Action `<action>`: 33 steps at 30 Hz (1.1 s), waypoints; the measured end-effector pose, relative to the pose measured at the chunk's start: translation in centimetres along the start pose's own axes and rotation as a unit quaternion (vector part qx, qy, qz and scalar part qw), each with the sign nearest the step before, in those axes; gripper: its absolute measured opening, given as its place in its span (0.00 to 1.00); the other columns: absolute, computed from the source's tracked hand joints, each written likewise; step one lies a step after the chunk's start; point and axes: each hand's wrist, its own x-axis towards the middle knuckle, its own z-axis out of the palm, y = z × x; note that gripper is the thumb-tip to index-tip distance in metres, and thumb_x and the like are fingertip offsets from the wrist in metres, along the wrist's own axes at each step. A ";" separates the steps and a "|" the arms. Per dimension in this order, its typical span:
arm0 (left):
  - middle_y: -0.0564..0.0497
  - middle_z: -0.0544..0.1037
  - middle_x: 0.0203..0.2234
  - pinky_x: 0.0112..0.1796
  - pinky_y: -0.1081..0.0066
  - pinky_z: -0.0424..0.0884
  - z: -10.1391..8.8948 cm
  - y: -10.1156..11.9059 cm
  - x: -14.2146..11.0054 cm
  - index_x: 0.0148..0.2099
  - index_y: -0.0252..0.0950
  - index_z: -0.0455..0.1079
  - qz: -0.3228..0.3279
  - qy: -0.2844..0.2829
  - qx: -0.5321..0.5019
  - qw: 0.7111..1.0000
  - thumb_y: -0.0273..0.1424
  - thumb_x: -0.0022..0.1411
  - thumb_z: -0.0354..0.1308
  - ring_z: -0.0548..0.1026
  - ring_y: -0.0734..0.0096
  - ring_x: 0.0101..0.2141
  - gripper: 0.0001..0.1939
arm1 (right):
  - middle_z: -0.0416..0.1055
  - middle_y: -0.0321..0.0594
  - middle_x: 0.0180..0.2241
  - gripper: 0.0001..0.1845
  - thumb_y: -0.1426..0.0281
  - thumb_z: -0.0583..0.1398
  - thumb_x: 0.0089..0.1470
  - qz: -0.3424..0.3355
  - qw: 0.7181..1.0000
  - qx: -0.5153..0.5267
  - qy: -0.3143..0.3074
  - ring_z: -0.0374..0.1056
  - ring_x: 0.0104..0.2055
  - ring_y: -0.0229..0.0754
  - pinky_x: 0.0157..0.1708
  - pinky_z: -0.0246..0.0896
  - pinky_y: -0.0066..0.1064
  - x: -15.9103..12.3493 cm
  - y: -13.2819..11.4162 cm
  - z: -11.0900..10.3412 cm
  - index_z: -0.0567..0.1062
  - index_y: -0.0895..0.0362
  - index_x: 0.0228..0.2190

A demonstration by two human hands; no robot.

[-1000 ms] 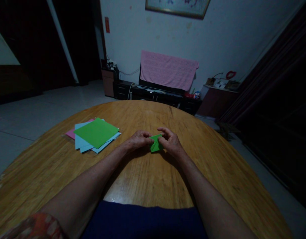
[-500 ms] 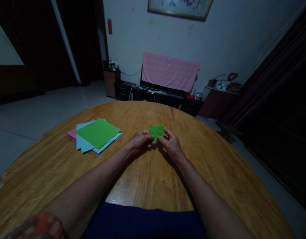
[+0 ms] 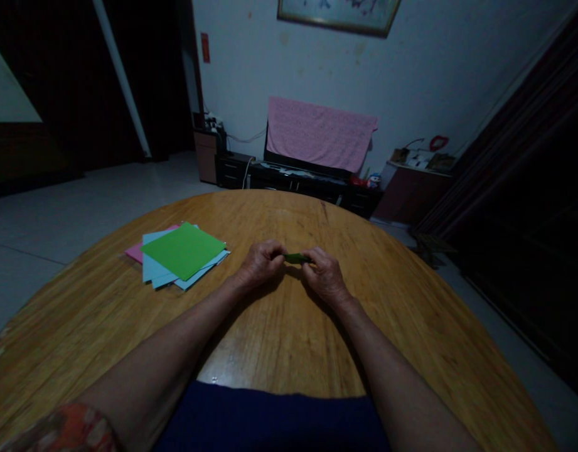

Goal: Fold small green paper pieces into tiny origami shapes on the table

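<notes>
Between my two hands, just above the table, is a small folded piece of green paper [image 3: 296, 258]. It shows as a thin, dark, narrow strip, seen nearly edge-on. My left hand [image 3: 264, 262] pinches its left end between thumb and curled fingers. At the right end, my right hand [image 3: 325, 272] grips it the same way. Both ends of the paper are hidden by the fingers. Off to the left lies a fanned stack of square sheets, with a green sheet [image 3: 184, 250] on top, light blue sheets [image 3: 151, 269] under it and a pink sheet [image 3: 135, 252] at the back.
The round wooden table [image 3: 279, 339] fills the foreground, its curved edge in front of me. Beyond it stand a low dark cabinet [image 3: 279, 181] and a screen draped with a pink cloth [image 3: 321, 133]. A side cabinet [image 3: 413, 191] with clutter is at the right.
The green paper has tilted from facing me, with its creases showing, to nearly edge-on. My thumbs have moved apart from its middle to its two ends.
</notes>
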 end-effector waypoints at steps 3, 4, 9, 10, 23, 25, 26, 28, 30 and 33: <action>0.50 0.71 0.29 0.37 0.72 0.62 -0.3 -0.7 0.0 0.28 0.39 0.71 0.197 -0.012 0.197 0.960 0.23 0.53 0.58 0.68 0.68 0.34 0.05 | 0.71 0.43 0.33 0.11 0.78 0.54 0.50 -0.034 0.998 -0.055 -0.023 0.67 0.37 0.45 0.38 0.61 0.34 -0.3 0.1 0.0 0.74 0.55 0.33; 0.49 0.71 0.30 0.37 0.72 0.62 -0.4 -1.0 0.0 0.30 0.39 0.71 0.233 -0.022 0.239 0.942 0.25 0.55 0.57 0.68 0.68 0.34 0.04 | 0.70 0.43 0.33 0.11 0.78 0.55 0.50 -0.042 0.996 -0.066 -0.031 0.66 0.37 0.45 0.38 0.60 0.34 -0.3 0.1 -0.1 0.73 0.55 0.33; 0.47 0.72 0.32 0.34 0.71 0.61 -0.7 -1.7 -0.1 0.34 0.38 0.70 0.281 -0.041 0.390 0.876 0.29 0.61 0.54 0.69 0.67 0.33 0.05 | 0.70 0.44 0.33 0.09 0.78 0.55 0.52 -0.058 0.990 -0.101 -0.075 0.65 0.38 0.46 0.39 0.60 0.34 -0.6 0.2 -0.1 0.72 0.56 0.33; 0.47 0.72 0.32 0.33 0.71 0.61 -0.7 -1.7 -0.2 0.34 0.37 0.70 0.280 -0.049 0.419 0.862 0.29 0.62 0.53 0.70 0.67 0.33 0.06 | 0.70 0.44 0.34 0.09 0.78 0.55 0.52 -0.057 0.989 -0.103 -0.087 0.65 0.38 0.46 0.39 0.60 0.34 -0.6 0.2 -0.1 0.72 0.56 0.33; 0.48 0.74 0.35 0.35 0.70 0.66 -1.3 -0.1 -0.9 0.36 0.37 0.73 0.241 -0.162 0.538 0.791 0.32 0.59 0.50 0.73 0.66 0.36 0.11 | 0.71 0.40 0.32 0.06 0.76 0.58 0.48 -0.028 0.976 -0.070 -0.206 0.66 0.35 0.41 0.37 0.58 0.31 -0.5 -0.2 -1.4 0.74 0.57 0.29; 0.48 0.74 0.35 0.35 0.70 0.66 -1.5 0.0 -0.8 0.36 0.37 0.73 0.238 -0.163 0.530 0.797 0.34 0.61 0.49 0.73 0.67 0.36 0.12 | 0.72 0.40 0.31 0.04 0.75 0.58 0.48 -0.011 0.974 -0.069 -0.214 0.65 0.34 0.40 0.36 0.57 0.30 -0.4 -0.3 -1.6 0.74 0.58 0.28; 0.48 0.75 0.35 0.35 0.71 0.66 -1.5 0.0 -0.7 0.36 0.37 0.73 0.236 -0.164 0.528 0.799 0.34 0.62 0.49 0.73 0.68 0.36 0.13 | 0.72 0.40 0.31 0.04 0.75 0.59 0.48 -0.006 0.974 -0.066 -0.216 0.65 0.34 0.39 0.35 0.57 0.30 -0.3 -0.3 -1.7 0.74 0.58 0.28; 0.48 0.75 0.34 0.35 0.71 0.66 -1.6 0.0 -0.6 0.36 0.36 0.74 0.233 -0.165 0.529 0.799 0.35 0.63 0.48 0.73 0.68 0.35 0.14 | 0.72 0.40 0.31 0.03 0.75 0.60 0.47 0.001 0.974 -0.058 -0.217 0.65 0.33 0.39 0.34 0.57 0.29 -0.3 -0.2 -1.8 0.75 0.58 0.27; 0.48 0.75 0.34 0.35 0.71 0.65 -1.6 0.1 -0.5 0.35 0.36 0.74 0.229 -0.168 0.532 0.798 0.36 0.64 0.48 0.72 0.68 0.35 0.15 | 0.72 0.40 0.31 0.03 0.74 0.60 0.48 0.009 0.975 -0.050 -0.214 0.65 0.33 0.38 0.34 0.57 0.29 -0.3 0.0 -1.9 0.76 0.58 0.27; 0.47 0.75 0.34 0.35 0.71 0.65 -1.5 0.4 -0.4 0.36 0.36 0.74 0.213 -0.172 0.535 0.799 0.36 0.65 0.47 0.72 0.68 0.35 0.16 | 0.72 0.40 0.30 0.04 0.73 0.60 0.49 0.020 0.978 -0.045 -0.204 0.65 0.32 0.38 0.33 0.57 0.29 -0.4 0.4 -2.1 0.76 0.58 0.26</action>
